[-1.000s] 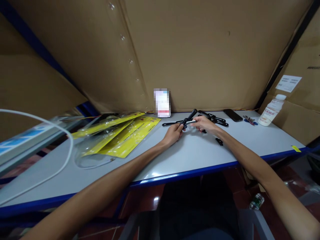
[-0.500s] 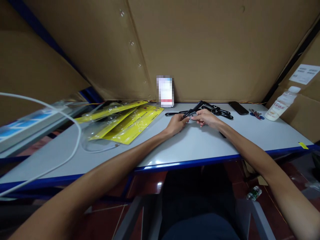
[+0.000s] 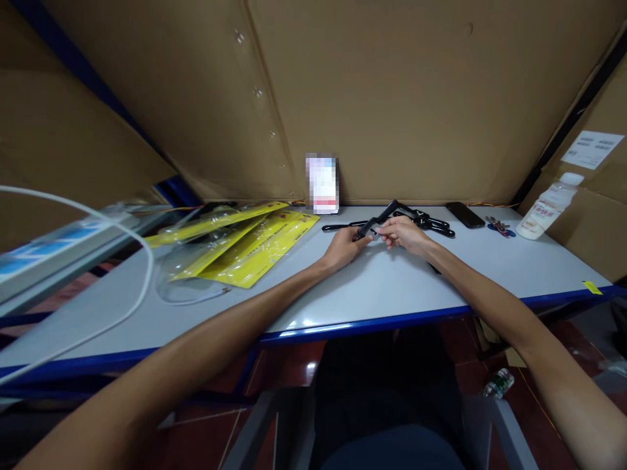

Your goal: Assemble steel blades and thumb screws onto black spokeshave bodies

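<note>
My left hand [image 3: 343,249] is closed around one end of a glossy black angled bar [image 3: 390,210], whose exact kind I cannot make out. The bar bends at its top, above the tabletop. Close beside it, my right hand [image 3: 405,236] has thumb and forefinger pinched at a small pale, see-through piece [image 3: 375,231] with a dark spot, up against the bar. More black bar-shaped parts [image 3: 441,227] lie just behind my right hand. Another slim black part [image 3: 337,227] pokes out behind my left hand.
Yellow cards in clear plastic packs [image 3: 245,251] are piled at left, near a white cable [image 3: 149,261]. A blurred lit screen [image 3: 322,186] leans on the cardboard wall [image 3: 392,98]. At right are a black phone [image 3: 465,214], keys [image 3: 498,226] and a bottle [image 3: 548,209].
The black bar has turned slightly, and the pale piece between my hands shows more clearly. Both hands keep nearly the same place; the whole view has shifted a little.
</note>
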Demonstrator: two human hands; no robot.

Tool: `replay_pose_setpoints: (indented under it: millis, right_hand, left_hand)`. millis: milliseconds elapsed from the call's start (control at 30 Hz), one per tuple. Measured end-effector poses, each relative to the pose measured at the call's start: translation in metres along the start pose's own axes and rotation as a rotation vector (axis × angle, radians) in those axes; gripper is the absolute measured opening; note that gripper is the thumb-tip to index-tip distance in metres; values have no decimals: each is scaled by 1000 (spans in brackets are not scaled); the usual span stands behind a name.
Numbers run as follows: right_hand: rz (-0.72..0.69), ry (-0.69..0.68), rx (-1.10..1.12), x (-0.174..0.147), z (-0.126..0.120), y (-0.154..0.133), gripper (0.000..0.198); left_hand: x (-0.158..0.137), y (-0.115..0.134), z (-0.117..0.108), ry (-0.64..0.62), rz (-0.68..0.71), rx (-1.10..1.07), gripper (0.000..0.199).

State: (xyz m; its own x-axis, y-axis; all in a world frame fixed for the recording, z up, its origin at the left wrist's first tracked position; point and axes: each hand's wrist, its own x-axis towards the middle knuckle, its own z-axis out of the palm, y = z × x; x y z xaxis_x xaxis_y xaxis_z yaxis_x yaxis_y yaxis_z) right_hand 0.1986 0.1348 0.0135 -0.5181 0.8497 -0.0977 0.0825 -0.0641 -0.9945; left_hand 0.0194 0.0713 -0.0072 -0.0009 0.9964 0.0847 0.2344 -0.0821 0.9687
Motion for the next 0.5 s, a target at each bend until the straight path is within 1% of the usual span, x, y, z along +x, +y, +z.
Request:
replay_pose_setpoints:
  millis: [133,267,400,500]
  right_hand:
    - [-7,22,21,0,0,-2,20]
    - [-16,22,-8,-2,1,-3,21]
    - [-46,49,-118,-2,2,-4,23]
    - [-103,115,-271,2,-7,-7,20]
  left_hand:
    - [0,2,-1,-19,16,9,29]
    - [1,1,-1,-22,11,7,23]
    - [0,1,0,-30,6,-3,21]
    - [0,1,0,-12,-1,-21,22]
